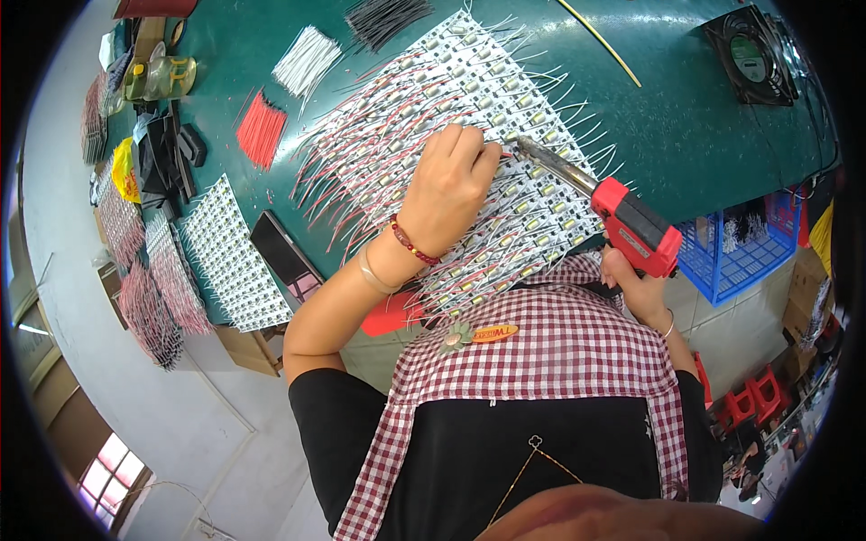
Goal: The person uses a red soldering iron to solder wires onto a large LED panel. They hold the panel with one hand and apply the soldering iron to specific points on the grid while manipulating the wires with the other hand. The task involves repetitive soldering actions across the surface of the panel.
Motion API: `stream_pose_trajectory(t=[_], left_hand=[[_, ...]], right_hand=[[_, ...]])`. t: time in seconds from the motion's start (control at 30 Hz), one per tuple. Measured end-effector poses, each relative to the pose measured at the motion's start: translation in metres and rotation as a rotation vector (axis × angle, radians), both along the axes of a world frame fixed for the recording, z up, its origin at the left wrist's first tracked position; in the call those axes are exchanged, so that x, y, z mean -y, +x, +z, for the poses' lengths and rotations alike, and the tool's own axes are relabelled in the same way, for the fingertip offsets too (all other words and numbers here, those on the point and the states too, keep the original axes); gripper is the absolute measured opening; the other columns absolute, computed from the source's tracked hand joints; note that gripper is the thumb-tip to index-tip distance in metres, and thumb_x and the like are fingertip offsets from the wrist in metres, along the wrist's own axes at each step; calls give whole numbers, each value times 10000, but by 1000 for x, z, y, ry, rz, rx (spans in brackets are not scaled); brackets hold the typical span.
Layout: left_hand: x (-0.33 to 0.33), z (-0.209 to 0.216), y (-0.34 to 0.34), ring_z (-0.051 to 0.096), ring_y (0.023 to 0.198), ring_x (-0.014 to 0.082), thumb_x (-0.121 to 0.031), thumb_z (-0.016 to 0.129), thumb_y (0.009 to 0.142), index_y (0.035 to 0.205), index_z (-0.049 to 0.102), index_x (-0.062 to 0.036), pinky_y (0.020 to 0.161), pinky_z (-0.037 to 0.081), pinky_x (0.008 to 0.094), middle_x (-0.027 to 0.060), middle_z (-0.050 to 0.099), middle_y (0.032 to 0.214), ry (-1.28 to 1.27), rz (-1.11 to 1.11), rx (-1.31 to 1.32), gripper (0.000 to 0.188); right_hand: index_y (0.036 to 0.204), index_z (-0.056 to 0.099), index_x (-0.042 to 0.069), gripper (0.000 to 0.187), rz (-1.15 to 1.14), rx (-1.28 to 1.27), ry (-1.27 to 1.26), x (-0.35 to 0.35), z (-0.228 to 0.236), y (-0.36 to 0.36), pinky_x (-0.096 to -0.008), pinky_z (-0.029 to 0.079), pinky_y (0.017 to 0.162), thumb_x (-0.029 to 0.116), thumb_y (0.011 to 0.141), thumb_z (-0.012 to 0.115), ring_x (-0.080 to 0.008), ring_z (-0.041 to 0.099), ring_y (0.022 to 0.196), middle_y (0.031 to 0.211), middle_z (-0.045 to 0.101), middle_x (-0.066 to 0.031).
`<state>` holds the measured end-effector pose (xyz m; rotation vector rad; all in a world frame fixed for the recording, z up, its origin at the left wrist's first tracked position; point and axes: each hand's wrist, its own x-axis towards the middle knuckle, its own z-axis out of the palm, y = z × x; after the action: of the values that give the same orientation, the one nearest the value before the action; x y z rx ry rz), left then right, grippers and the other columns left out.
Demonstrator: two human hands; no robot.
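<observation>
Mid-frame, the left hand (pixel 453 185) curls its grip over the wired circuit-board panel (pixel 492 99), its fingertips too hidden to tell closure or contents, seemingly steadying work beneath the soldering gun (pixel 636 224) that the right hand (pixel 636 287), centre right, wraps firmly

This looks like a small electronics assembly workshop. A green, smooth-surfaced worktop (pixel 649 135) carries a large white sheet of small circuit boards (pixel 532 212) bristling with red and white leads, alongside sorted bundles of cut red wire (pixel 262 132), white wire (pixel 307 58) and black wire (pixel 384 20). A red-and-black soldering gun (pixel 637 227) is at work height, and a square black fan (pixel 753 56) stands on the worktop. More wired boards (pixel 149 311) are heaped at the left, and red plastic stools (pixel 765 394) sit beyond.
</observation>
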<state>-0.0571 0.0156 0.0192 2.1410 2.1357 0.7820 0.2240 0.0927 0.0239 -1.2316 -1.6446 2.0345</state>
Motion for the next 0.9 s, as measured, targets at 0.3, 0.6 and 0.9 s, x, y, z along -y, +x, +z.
stream_pose_trajectory(t=[0.3, 0.6, 0.9], left_hand=[[0, 1, -2, 480, 722, 225, 4, 586, 716, 898, 655, -24, 663, 413, 335, 71, 452, 762, -8, -11, -19, 196], [4, 0, -2, 505, 743, 215, 22, 602, 700, 917, 663, -68, 683, 406, 345, 44, 503, 790, -30, 17, -35, 243], [8, -4, -4, 530, 778, 234, 47, 594, 708, 940, 663, -69, 697, 415, 356, 59, 544, 834, -15, 66, 44, 269]], right_hand=[[935, 628, 41, 132, 18, -16, -19, -1, 0, 2, -227, 422, 534, 157, 889, 668, -54, 537, 593, 696, 589, 17], [936, 630, 35, 119, -23, -58, -38, 1, 5, -1, -231, 419, 531, 137, 886, 665, -54, 532, 595, 684, 579, 19], [927, 629, 33, 118, 8, -54, -9, 2, -5, -1, -230, 418, 525, 134, 881, 669, -56, 532, 590, 695, 583, 17]])
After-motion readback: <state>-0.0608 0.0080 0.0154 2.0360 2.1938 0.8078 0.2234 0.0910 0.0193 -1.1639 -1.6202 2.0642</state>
